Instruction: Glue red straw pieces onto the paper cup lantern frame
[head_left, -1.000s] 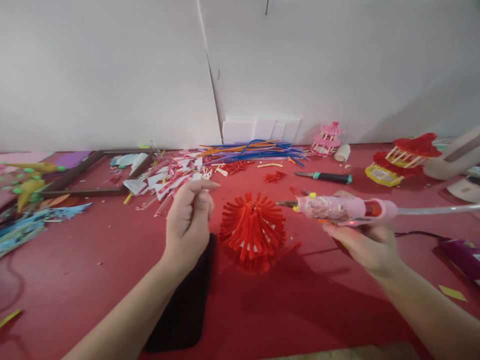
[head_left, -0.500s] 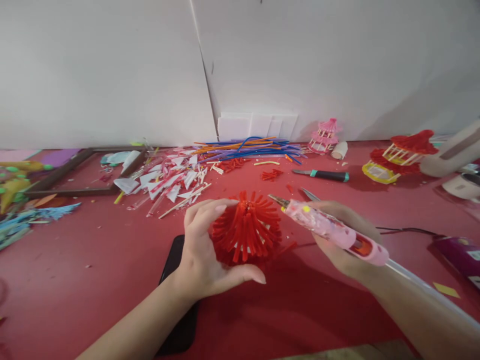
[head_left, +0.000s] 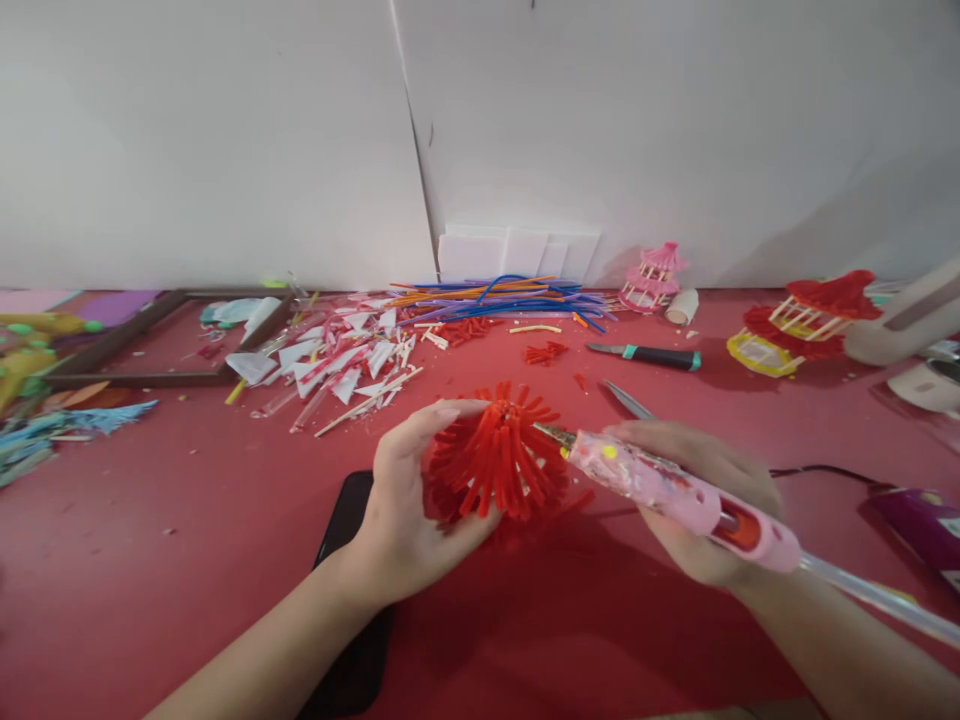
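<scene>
A red dome of short fuzzy pipe-cleaner strips (head_left: 504,450) fans out from a central top, low over the table. My left hand (head_left: 409,500) curls around its left side, fingers at the top and thumb against the lower edge. In my right hand (head_left: 697,495) is a pink hot glue gun (head_left: 660,487), a clear glue stick (head_left: 877,592) trailing from its back end. Its metal nozzle (head_left: 553,434) points left at the dome's upper right side; whether it touches I cannot tell. A pointed metal blade (head_left: 626,400) lies just beyond my right hand.
A black phone (head_left: 352,600) lies beneath my left forearm. Behind are plastic and stick scraps (head_left: 345,360), pipe cleaners (head_left: 502,298), a dark-handled knife (head_left: 652,356), a pink pagoda model (head_left: 652,277) and a red-yellow one (head_left: 810,318). A purple box (head_left: 911,530) sits right.
My left thumb has closed in against the dome's lower edge, and the dome has tilted slightly. The glue gun's nozzle has come down and left, nearer the strips.
</scene>
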